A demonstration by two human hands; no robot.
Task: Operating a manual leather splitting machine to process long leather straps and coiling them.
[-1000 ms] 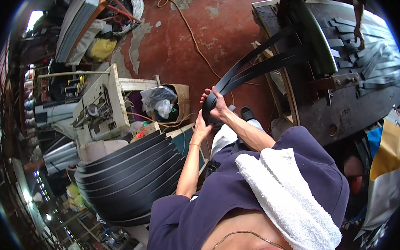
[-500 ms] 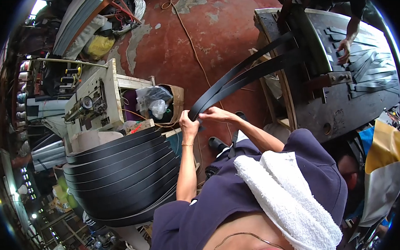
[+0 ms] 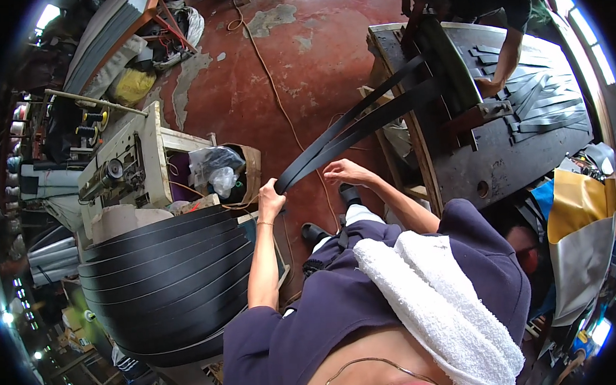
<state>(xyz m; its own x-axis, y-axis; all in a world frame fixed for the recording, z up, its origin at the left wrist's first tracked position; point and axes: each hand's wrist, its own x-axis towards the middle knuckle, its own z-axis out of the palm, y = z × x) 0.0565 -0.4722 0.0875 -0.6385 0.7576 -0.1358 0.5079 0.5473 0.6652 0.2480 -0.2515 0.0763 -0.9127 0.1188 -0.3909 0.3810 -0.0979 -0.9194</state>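
My left hand (image 3: pixel 271 200) is closed around the near ends of several long black strips (image 3: pixel 360 123). The strips rise away from it to the far right, running into a roller machine (image 3: pixel 452 66) on a dark-topped table. My right hand (image 3: pixel 349 171) hangs just right of the strips, loosely bent, its fingers apart and holding nothing. On my left, beside my left forearm, wide black bands (image 3: pixel 166 276) lie draped in overlapping layers. Past the machine, a co-worker's hand (image 3: pixel 489 87) reaches down close behind the roller.
Cut grey-black strips (image 3: pixel 544 103) lie in a heap on the machine table (image 3: pixel 453 164). A sewing machine (image 3: pixel 110 171) stands at left, beside a cardboard box (image 3: pixel 252 169) with plastic bags. An orange cord (image 3: pixel 272 83) crosses the red floor. Yellow and white sheets (image 3: pixel 580 227) hang at right.
My right hand has come away from the strips and moved right, while my left keeps its grip. The co-worker's hand has moved nearer the roller. The whole view has shifted slightly.
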